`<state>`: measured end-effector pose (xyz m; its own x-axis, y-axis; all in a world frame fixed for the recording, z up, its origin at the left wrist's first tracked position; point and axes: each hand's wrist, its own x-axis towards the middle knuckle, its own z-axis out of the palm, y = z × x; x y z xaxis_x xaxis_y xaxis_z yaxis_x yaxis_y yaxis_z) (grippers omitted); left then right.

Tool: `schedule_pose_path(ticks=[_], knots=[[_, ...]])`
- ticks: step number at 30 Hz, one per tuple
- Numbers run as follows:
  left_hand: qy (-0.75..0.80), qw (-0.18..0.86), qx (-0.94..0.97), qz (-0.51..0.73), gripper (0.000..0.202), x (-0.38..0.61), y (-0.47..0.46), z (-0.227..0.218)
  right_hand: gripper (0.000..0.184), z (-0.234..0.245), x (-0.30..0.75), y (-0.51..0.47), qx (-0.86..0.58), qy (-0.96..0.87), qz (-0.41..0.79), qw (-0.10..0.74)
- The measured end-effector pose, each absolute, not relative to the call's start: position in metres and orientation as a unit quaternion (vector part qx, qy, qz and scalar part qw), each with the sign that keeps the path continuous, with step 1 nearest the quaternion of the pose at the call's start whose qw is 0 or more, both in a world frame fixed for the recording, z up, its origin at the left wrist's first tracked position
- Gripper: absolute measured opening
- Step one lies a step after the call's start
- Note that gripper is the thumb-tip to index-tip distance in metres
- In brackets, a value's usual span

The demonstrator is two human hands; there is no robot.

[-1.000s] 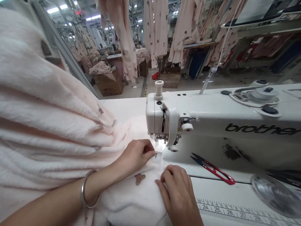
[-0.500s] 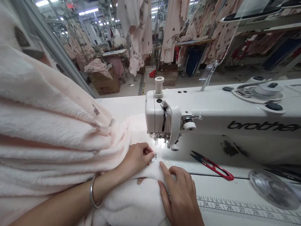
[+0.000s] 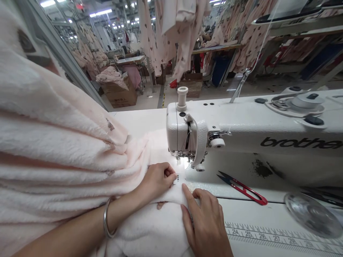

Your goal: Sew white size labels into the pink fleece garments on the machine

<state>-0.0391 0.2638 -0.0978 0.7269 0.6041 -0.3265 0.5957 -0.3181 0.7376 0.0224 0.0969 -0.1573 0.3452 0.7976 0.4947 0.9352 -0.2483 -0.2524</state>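
Observation:
My left hand (image 3: 160,177) pinches a small white label (image 3: 179,178) with dark print at the edge of the pale pink fleece fabric (image 3: 160,228). Just in front of the needle area of the white sewing machine (image 3: 187,132), the label lies on the fabric. My right hand (image 3: 205,217) rests with fingers spread, the index fingertip on the fabric's edge just below the label and the thumb on the fleece. A large gathered heap of the same fleece fills the left side. The label's far side under my left fingertips is hidden.
Red-handled thread snips (image 3: 243,188) lie on the machine bed to the right. A printed ruler scale (image 3: 268,235) runs along the table's front, beside a clear round dish (image 3: 311,214). Behind the table hang pink garments (image 3: 184,39), and a cardboard box (image 3: 120,92) stands on the floor.
Both hands keep nearly the same place on the fabric and label. In the background, the hanging garments have shifted. The view has moved very slightly.

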Motion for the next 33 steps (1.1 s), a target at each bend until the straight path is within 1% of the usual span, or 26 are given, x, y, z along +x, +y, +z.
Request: schedule_pose_path(ticks=[5, 8, 11, 14, 17, 19, 23, 33], knots=[[0.360, 0.404, 0.841, 0.011, 0.013, -0.035, 0.263, -0.101, 0.039, -0.158, 0.023, 0.097, -0.778, -0.558, -0.146, 0.250], [0.340, 0.367, 0.866, 0.015, 0.011, -0.042, 0.264, -0.095, 0.038, -0.156, 0.021, 0.098, -0.786, -0.548, -0.141, 0.248], [0.264, 0.271, 0.925, 0.031, 0.024, -0.064, 0.264, -0.082, 0.036, -0.154, 0.019, 0.098, -0.794, -0.540, -0.132, 0.247], [0.108, 0.175, 0.978, 0.025, 0.033, -0.087, 0.263, -0.072, 0.037, -0.154, 0.019, 0.098, -0.792, -0.542, -0.135, 0.246], [-0.012, 0.127, 0.992, -0.007, 0.049, -0.097, 0.262, -0.077, 0.038, -0.155, 0.019, 0.098, -0.795, -0.543, -0.129, 0.237], [-0.042, 0.101, 0.994, -0.028, 0.055, -0.095, 0.263, -0.085, 0.039, -0.157, 0.020, 0.098, -0.797, -0.544, -0.126, 0.233], [-0.041, 0.068, 0.996, -0.045, 0.054, -0.089, 0.266, -0.095, 0.040, -0.161, 0.021, 0.097, -0.791, -0.553, -0.135, 0.226], [-0.044, 0.066, 0.997, -0.019, 0.053, -0.094, 0.269, -0.106, 0.039, -0.155, 0.019, 0.099, -0.800, -0.539, -0.113, 0.238]])
